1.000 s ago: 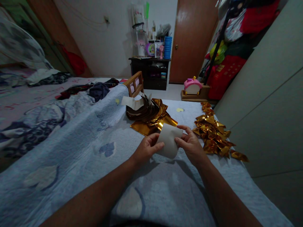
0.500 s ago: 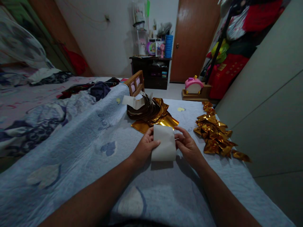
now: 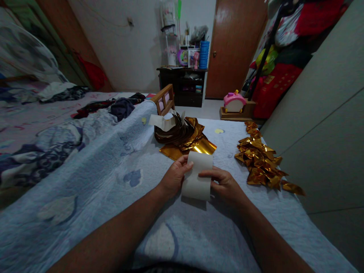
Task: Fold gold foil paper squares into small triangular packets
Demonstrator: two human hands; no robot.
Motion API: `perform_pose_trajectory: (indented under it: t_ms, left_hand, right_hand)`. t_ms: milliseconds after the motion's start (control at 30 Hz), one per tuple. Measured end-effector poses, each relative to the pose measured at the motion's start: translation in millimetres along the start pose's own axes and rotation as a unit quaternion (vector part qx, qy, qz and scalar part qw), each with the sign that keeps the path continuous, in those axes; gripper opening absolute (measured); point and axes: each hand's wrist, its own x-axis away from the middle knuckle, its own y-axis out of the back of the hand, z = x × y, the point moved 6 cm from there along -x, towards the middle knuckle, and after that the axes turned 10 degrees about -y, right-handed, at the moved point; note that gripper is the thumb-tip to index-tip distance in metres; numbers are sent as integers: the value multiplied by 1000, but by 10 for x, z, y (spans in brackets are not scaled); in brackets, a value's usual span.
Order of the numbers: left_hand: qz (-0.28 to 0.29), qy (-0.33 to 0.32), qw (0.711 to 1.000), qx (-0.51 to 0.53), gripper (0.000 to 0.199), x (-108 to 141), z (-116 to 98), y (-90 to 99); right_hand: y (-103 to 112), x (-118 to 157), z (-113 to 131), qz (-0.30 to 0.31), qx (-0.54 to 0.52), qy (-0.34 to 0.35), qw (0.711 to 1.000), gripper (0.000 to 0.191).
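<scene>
A sheet of paper (image 3: 196,185), its pale side toward me, is held up over the quilt and curves slightly. My left hand (image 3: 176,174) pinches its left edge, thumb on the near face. On the right edge, my right hand (image 3: 224,184) grips it with a finger laid across the pale face; some of its fingertips are hidden behind the sheet. Just beyond lies a loose stack of gold foil paper (image 3: 184,134), some sheets curled with pale backs up. To the right sits a pile of folded gold foil pieces (image 3: 258,159).
A blue quilt (image 3: 113,204) with heart shapes covers the bed. Rumpled clothes (image 3: 122,108) and a fan (image 3: 28,53) are at left. Beyond the bed stand a dark cabinet (image 3: 182,89) and a pink toy (image 3: 234,101). A pale wardrobe panel (image 3: 318,125) borders the right side.
The sheet has tilted and shifted slightly. My right hand has moved from behind its right edge, so a finger now lies across the pale face. My left hand keeps its hold.
</scene>
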Motion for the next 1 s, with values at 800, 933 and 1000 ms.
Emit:
perform_pose_trajectory:
  t_ms: [800, 933, 1000]
  left_hand:
    - [119, -56, 984, -117, 52, 103, -23, -76]
    - [146, -81, 978, -124, 53, 112, -42, -142]
    - [124, -89, 977, -147, 44, 103, -48, -145]
  right_hand:
    - [92, -16, -141, -68, -117, -121, 983, 30]
    - [81, -24, -142, -69, -133, -117, 982, 25]
    - [56, -26, -117, -65, -153, -106, 980, 25]
